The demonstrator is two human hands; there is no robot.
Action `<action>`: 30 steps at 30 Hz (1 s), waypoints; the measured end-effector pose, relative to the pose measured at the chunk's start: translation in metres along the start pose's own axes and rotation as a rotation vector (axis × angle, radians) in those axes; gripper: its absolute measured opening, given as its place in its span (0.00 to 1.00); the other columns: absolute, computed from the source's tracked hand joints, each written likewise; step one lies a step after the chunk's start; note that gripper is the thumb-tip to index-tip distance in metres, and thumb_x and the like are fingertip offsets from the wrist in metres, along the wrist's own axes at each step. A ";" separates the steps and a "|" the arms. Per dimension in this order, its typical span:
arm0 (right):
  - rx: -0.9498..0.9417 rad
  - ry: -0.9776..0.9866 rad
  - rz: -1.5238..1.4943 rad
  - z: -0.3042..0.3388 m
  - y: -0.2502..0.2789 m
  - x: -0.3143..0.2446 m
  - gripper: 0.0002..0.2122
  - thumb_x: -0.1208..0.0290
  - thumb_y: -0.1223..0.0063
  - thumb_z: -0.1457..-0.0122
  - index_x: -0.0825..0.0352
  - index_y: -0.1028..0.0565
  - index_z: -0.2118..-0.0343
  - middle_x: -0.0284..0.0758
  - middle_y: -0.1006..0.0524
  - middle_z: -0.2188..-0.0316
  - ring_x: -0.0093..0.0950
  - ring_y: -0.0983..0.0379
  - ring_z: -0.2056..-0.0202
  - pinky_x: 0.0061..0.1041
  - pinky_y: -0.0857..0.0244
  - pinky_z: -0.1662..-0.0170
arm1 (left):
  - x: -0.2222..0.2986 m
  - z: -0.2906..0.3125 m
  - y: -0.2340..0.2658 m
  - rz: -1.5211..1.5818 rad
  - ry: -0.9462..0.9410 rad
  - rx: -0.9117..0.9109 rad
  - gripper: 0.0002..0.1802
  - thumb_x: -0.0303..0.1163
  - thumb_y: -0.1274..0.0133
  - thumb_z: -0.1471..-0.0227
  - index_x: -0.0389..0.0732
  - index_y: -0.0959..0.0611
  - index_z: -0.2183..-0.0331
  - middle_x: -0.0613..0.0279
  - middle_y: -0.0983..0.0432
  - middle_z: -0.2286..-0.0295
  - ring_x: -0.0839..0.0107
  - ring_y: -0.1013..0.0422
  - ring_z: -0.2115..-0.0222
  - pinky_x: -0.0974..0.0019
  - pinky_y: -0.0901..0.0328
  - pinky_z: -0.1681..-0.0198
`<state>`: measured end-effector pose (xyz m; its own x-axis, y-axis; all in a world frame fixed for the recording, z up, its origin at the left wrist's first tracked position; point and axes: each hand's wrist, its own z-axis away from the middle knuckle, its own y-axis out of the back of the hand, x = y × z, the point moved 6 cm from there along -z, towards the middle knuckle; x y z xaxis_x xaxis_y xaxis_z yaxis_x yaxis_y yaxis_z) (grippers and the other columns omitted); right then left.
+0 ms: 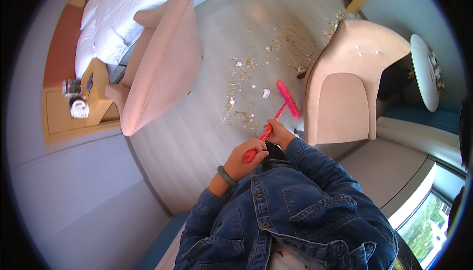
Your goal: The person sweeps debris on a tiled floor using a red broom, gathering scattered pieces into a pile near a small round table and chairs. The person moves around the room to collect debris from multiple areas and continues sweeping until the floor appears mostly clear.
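Both my hands are wrapped round the red handle of a broom [287,99] with a pink head. My left hand [242,160], with a dark green bangle at its wrist, grips the top end of the handle near my waist. Lower on the handle my right hand [279,134] is closed round it. The broom head rests on the grey floor beside the right armchair. To the left of the head lie a crumpled white paper scrap [266,93] and scattered straw-like debris [246,118]. More brown bits [290,37] are strewn farther off.
A beige armchair [345,107] stands close on my right, with white scraps on it. Behind it is a round white table [422,73] with small items. At left, a pink armchair [165,63] stands by the white bed [133,14] and a wooden nightstand [101,90].
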<state>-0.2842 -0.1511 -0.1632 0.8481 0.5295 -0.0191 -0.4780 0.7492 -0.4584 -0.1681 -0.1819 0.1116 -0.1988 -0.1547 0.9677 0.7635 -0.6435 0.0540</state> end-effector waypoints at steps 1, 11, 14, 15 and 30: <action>-0.009 -0.019 0.002 -0.002 0.000 0.003 0.06 0.68 0.54 0.39 0.62 0.35 0.70 0.33 0.31 0.77 0.27 0.33 0.75 0.32 0.34 0.68 | -0.008 0.005 0.002 0.049 0.066 0.020 0.08 0.23 0.42 0.51 0.37 0.27 0.72 0.59 0.26 0.69 0.68 0.30 0.69 0.69 0.34 0.62; -0.293 -0.247 0.115 0.062 -0.069 0.096 0.05 0.70 0.51 0.42 0.62 0.33 0.72 0.31 0.30 0.76 0.26 0.32 0.73 0.29 0.34 0.64 | 0.071 0.117 0.043 -0.543 -0.320 0.392 0.09 0.27 0.37 0.61 0.43 0.23 0.78 0.66 0.24 0.76 0.63 0.27 0.69 0.65 0.34 0.62; -0.375 -0.330 0.240 0.093 -0.089 0.144 0.06 0.70 0.50 0.41 0.63 0.33 0.73 0.31 0.30 0.76 0.27 0.32 0.71 0.28 0.34 0.64 | 0.093 0.161 0.055 -0.471 -0.474 0.455 0.11 0.25 0.35 0.63 0.43 0.25 0.80 0.66 0.25 0.79 0.61 0.27 0.74 0.57 0.34 0.61; -0.465 -0.362 0.253 0.100 -0.099 0.161 0.06 0.70 0.50 0.41 0.63 0.33 0.73 0.32 0.30 0.76 0.27 0.32 0.71 0.28 0.35 0.63 | 0.095 0.172 0.056 -0.366 -0.493 0.455 0.12 0.25 0.36 0.62 0.43 0.25 0.80 0.65 0.26 0.80 0.61 0.27 0.74 0.57 0.34 0.61; -0.694 -0.162 0.915 0.076 -0.069 0.230 0.08 0.65 0.49 0.41 0.62 0.31 0.72 0.30 0.27 0.75 0.24 0.31 0.70 0.25 0.36 0.66 | -0.018 0.206 0.036 -0.080 0.060 0.882 0.07 0.22 0.47 0.45 0.33 0.24 0.75 0.61 0.26 0.78 0.76 0.33 0.76 0.72 0.36 0.69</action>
<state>-0.0732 -0.0509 -0.0688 0.1867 0.8431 -0.5043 -0.6266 -0.2932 -0.7221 -0.0108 -0.0476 0.1466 -0.2847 -0.1892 0.9398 0.9366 0.1538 0.3147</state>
